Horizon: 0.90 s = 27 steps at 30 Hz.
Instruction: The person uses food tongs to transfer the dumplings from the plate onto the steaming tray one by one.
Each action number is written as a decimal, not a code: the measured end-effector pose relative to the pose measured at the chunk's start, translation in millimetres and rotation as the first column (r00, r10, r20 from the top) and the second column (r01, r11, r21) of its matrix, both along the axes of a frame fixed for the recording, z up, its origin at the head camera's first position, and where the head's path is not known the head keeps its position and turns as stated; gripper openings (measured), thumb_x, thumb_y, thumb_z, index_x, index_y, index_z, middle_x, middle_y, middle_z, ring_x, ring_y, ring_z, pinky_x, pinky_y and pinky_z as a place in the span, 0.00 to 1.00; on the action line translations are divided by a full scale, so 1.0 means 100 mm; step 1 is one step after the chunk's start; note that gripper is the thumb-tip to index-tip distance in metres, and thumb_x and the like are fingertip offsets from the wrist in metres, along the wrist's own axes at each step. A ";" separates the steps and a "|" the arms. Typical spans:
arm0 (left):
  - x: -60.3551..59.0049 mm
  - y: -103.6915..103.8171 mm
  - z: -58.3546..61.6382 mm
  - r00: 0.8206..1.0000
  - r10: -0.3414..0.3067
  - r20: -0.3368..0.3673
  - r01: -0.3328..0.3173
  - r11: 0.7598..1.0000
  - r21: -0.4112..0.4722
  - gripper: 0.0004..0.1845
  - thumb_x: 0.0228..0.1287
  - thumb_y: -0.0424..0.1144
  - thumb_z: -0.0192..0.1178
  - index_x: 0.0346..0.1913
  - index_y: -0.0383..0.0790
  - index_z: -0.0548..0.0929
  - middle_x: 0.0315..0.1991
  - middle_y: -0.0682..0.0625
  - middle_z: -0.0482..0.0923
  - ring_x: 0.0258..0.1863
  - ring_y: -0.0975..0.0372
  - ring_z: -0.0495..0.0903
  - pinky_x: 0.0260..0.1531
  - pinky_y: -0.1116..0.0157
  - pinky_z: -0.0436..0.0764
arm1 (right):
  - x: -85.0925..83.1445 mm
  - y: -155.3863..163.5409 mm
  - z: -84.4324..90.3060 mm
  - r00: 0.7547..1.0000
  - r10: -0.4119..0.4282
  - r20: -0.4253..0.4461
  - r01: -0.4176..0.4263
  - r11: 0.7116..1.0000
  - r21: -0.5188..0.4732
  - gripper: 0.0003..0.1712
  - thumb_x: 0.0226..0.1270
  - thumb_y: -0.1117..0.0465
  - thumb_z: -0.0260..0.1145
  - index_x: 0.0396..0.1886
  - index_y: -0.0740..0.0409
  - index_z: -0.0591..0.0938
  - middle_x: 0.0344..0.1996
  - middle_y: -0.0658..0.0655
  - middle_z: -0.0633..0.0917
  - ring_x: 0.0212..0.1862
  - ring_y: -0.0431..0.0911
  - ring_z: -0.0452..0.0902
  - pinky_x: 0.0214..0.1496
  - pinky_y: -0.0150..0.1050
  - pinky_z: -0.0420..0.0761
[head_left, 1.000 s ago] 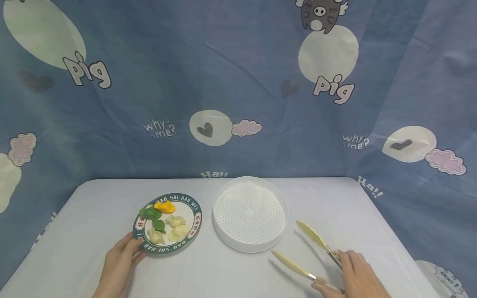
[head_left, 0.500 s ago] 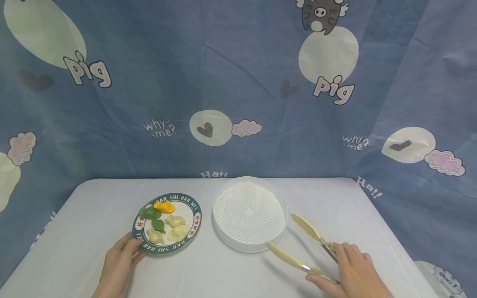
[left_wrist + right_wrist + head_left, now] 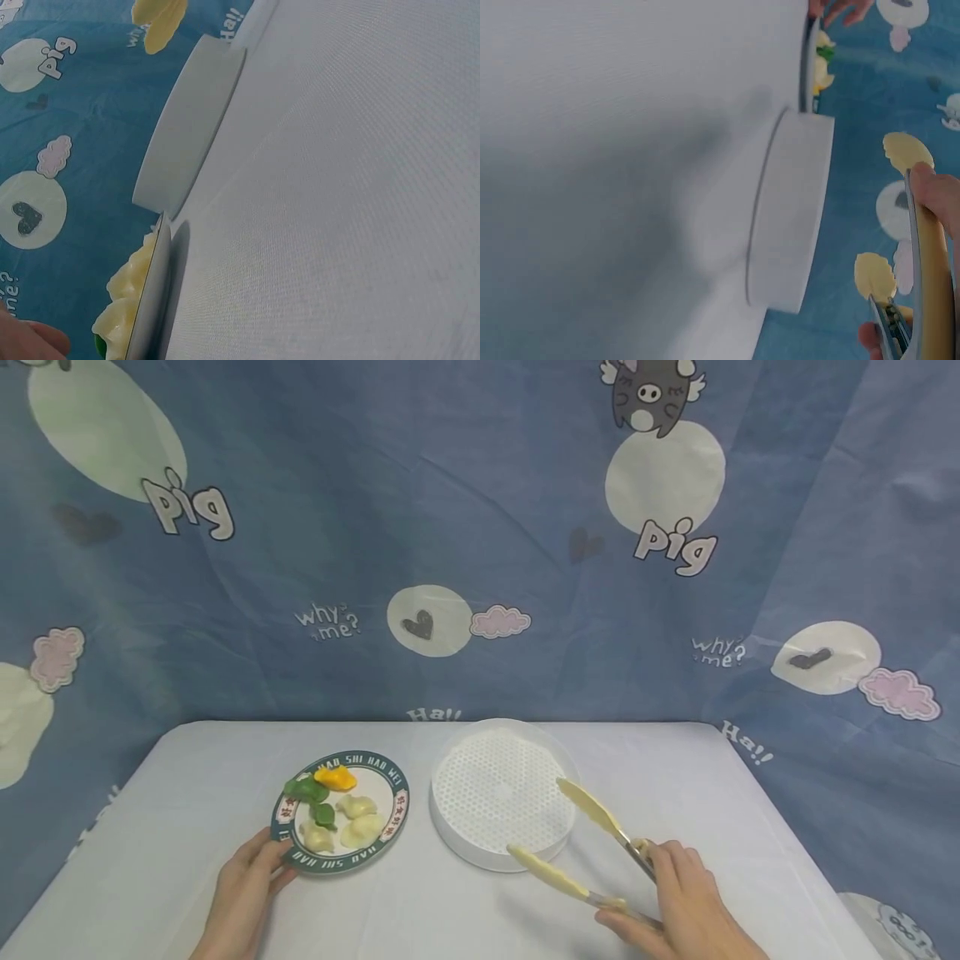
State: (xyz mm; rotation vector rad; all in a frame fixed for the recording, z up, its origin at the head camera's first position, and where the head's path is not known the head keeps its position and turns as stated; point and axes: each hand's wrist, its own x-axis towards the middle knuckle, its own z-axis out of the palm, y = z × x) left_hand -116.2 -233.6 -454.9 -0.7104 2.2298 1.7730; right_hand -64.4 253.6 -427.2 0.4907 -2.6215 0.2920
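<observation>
The yellow-tipped tongs point(image 3: 551, 872) are being held at the right, clear of the table point(image 3: 405, 922), with both arms spread wide and nothing caught between them. The handles are being grasped by the right hand point(image 3: 690, 893), thumb and fingers set on opposing arms. In the head view, the near right side of the white perforated tray point(image 3: 468, 850) is being overlapped by the tips. To the left of the tray, the green-rimmed plate point(image 3: 337, 863) is being pinched at its near left edge by the left hand point(image 3: 243, 889), thumb over the rim. Three pale dumplings point(image 3: 362, 831), two green pieces point(image 3: 306, 789) and one orange piece point(image 3: 335, 777) are being carried on it. A blue curtain point(image 3: 480, 527) is being displayed at the far side.

Step in hand, as judged: the tongs are being held ready while the plate is being steadied. Leftward guidance of the tips over the plate, then light closure on a single piece, is probably being called for; closely neighbouring pieces could be disturbed.
</observation>
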 end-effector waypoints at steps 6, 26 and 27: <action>0.00 0.00 -0.01 1.000 -0.004 -0.004 0.004 1.000 -0.007 0.42 0.86 0.47 0.38 0.84 0.22 0.34 0.84 0.20 0.42 0.83 0.34 0.57 0.45 0.89 0.81 | -0.04 -0.07 0.03 0.997 0.065 -0.036 -0.064 0.997 0.029 0.44 0.53 0.29 0.82 0.52 0.57 0.78 0.37 0.41 0.70 0.41 0.32 0.58 0.37 0.31 0.63; 0.01 0.02 0.01 1.000 0.017 0.012 -0.017 1.000 0.003 0.43 0.85 0.46 0.40 0.85 0.23 0.34 0.84 0.20 0.42 0.84 0.34 0.56 0.50 0.85 0.84 | -0.15 -0.42 0.10 0.988 0.148 -0.041 -0.143 0.984 0.106 0.43 0.61 0.22 0.72 0.55 0.52 0.80 0.37 0.37 0.70 0.40 0.31 0.60 0.40 0.28 0.64; 0.01 0.02 0.01 1.000 0.019 0.011 -0.019 1.000 0.001 0.43 0.85 0.46 0.40 0.84 0.23 0.34 0.84 0.20 0.42 0.84 0.34 0.57 0.49 0.85 0.84 | -0.16 -0.44 0.10 0.986 0.160 -0.046 -0.154 0.983 0.104 0.43 0.61 0.22 0.72 0.56 0.53 0.79 0.37 0.37 0.70 0.40 0.31 0.61 0.40 0.28 0.65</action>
